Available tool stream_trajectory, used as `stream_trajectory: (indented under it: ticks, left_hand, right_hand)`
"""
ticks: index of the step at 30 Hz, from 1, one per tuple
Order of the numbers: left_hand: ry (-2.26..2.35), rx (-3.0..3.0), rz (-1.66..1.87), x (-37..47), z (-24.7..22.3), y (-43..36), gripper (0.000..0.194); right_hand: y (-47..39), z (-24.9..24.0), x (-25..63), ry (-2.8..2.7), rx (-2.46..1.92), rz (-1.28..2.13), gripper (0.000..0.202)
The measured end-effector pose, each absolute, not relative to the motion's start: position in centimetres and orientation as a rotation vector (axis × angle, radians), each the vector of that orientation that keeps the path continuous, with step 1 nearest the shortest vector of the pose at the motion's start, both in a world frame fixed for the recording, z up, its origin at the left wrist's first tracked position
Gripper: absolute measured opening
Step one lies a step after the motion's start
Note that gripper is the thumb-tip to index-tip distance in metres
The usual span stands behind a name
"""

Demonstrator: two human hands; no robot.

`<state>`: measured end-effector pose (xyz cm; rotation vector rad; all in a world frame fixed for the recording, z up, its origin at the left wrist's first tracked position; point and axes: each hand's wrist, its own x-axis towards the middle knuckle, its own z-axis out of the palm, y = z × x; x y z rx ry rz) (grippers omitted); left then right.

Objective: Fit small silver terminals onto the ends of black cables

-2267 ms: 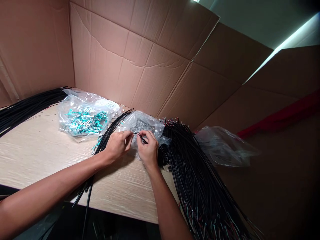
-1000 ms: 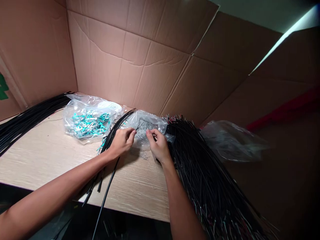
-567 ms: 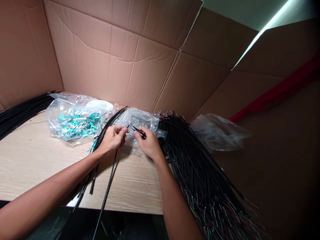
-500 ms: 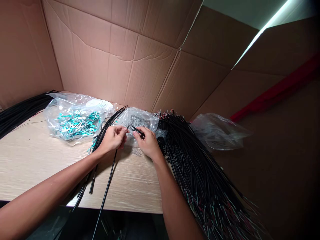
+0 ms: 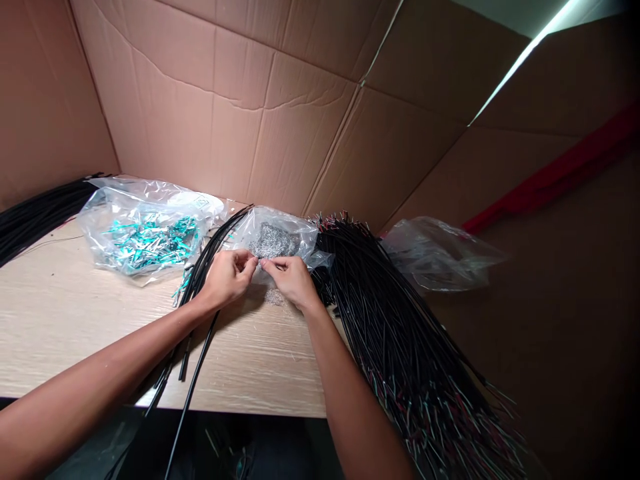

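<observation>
My left hand [image 5: 230, 275] is closed in a pinch round a black cable [image 5: 196, 367], which hangs down past the table's front edge. Thumb and fingertips of my right hand [image 5: 293, 277] are pressed together at the cable's upper end, touching or nearly touching the left fingertips. No snips show now; whether they are tucked in the right palm cannot be seen. Just behind both hands lies a clear plastic bag [image 5: 305, 233] with a heap of fine silvery bits [image 5: 274, 240]. Beside my left wrist runs a small bundle of black cables [image 5: 203, 257].
A large pile of black cables [image 5: 385, 320] with stripped coloured ends is to the right. At left are a bag of teal and silver pieces [image 5: 155, 240] and more cables [image 5: 45, 207]. Another clear bag [image 5: 445, 257] lies far right. Cardboard walls [image 5: 240, 147] enclose the table [image 5: 75, 333].
The black snips seen in my right hand have gone out of sight. My right fingers have moved left to pinch at the cable's end. The cable's lower part has swung left.
</observation>
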<state>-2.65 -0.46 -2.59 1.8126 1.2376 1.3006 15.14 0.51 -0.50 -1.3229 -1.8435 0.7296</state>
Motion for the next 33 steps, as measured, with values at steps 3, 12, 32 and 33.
stream_trajectory:
  ticks: [3, 12, 32, 33]
  left_hand:
    - [1.259, 1.852, 1.298, -2.5, -2.4, -0.6, 0.033]
    - [1.304, 1.927, 1.286, -3.0, -1.5, -0.6, 0.027]
    - [1.559, 2.743, 0.897, -3.3, -2.9, -0.7, 0.025]
    - [1.570, 2.718, 0.909, -3.2, -2.9, -0.7, 0.025]
  right_hand:
    - [1.0, -1.3, 15.2, -1.747, -1.317, 0.843, 0.030]
    - [1.1, -0.6, 16.0, -1.657, -1.267, 0.808, 0.037]
    - [0.2, 0.5, 15.4, -1.934, -1.309, 0.496, 0.030]
    - [0.3, 0.4, 15.5, -1.919, -1.310, 0.502, 0.031]
